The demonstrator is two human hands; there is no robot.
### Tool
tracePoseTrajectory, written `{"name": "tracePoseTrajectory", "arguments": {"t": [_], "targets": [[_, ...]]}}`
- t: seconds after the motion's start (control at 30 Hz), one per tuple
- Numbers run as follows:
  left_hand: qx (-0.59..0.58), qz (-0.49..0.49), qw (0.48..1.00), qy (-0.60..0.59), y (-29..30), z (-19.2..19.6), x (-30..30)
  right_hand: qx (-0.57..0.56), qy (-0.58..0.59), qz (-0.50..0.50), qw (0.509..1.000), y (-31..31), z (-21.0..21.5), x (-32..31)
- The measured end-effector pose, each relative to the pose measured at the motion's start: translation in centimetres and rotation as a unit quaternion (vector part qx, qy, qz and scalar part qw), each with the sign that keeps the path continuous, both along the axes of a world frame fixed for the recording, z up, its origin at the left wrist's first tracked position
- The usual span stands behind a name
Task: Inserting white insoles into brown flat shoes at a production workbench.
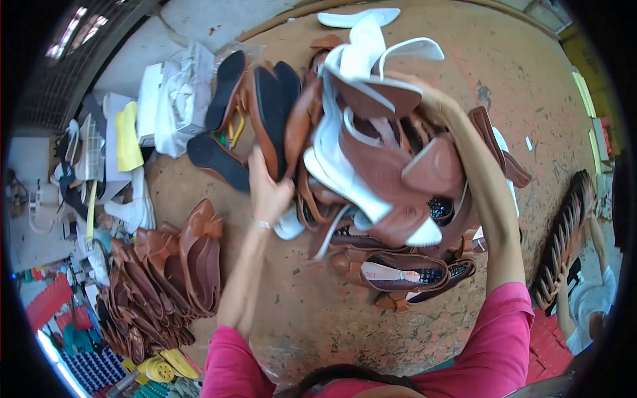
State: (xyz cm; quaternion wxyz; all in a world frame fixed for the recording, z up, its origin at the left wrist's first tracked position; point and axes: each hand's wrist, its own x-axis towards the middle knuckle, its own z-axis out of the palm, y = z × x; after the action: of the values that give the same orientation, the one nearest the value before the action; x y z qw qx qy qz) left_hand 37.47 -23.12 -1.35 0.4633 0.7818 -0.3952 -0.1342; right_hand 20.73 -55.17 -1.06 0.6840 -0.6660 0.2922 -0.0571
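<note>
At the left of a big heap, my left hand [269, 192] has its fingers and thumb around the lower end of a brown shoe [260, 109] with a black sole. My right arm curves round the heap's right side. At the top, my right hand [424, 96] is against the insoles, its fingertips hidden behind them. Brown insoles [371, 156] with white undersides lie loosely piled over brown shoes, some blurred. Below them, a brown flat shoe with a bow [401, 270] shows its pale, printed lining. More black-soled shoes [225, 93] lean beside my left hand.
Brown shoe uppers [166, 265] are stacked at the left of the worn brown table [292, 318]. A white box [176, 99] with plastic wrap stands at the back left. At the far right, another person [594, 292] is beside a long row of shoe parts [564, 239].
</note>
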Motion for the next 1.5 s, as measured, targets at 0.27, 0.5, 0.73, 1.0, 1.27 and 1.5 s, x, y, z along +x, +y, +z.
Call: {"name": "tracePoseTrajectory", "arguments": {"t": [0.27, 0.5, 0.73, 1.0, 1.27, 1.5], "targets": [[0.123, 0.085, 0.988, 0.035, 21.1, 7.7, -12.0, -0.181, -0.038, 0.301, 0.935, 15.3, 7.7, -0.5], [0.487, -0.038, 0.853, 0.185, 34.6, 14.9, -13.7, 0.142, -0.01, 0.523, 0.84, 25.1, 12.0, -4.9], [0.218, 0.029, 0.975, -0.025, 12.5, 15.5, 3.4, -0.486, 0.177, -0.028, 0.856, 14.0, 0.7, 8.0], [0.422, 0.096, 0.873, -0.224, -6.5, -1.8, 16.5, -0.54, 0.241, -0.113, 0.799, 18.1, -3.2, 15.7], [0.154, -0.004, 0.985, -0.078, 2.9, 4.8, 14.6, -0.434, 0.07, 0.062, 0.896, 19.8, 4.5, 7.5], [0.434, -0.366, 0.815, 0.116, 15.3, 24.6, 5.1, -0.173, -0.047, 0.526, 0.831, 23.9, 20.2, -2.8]]}}
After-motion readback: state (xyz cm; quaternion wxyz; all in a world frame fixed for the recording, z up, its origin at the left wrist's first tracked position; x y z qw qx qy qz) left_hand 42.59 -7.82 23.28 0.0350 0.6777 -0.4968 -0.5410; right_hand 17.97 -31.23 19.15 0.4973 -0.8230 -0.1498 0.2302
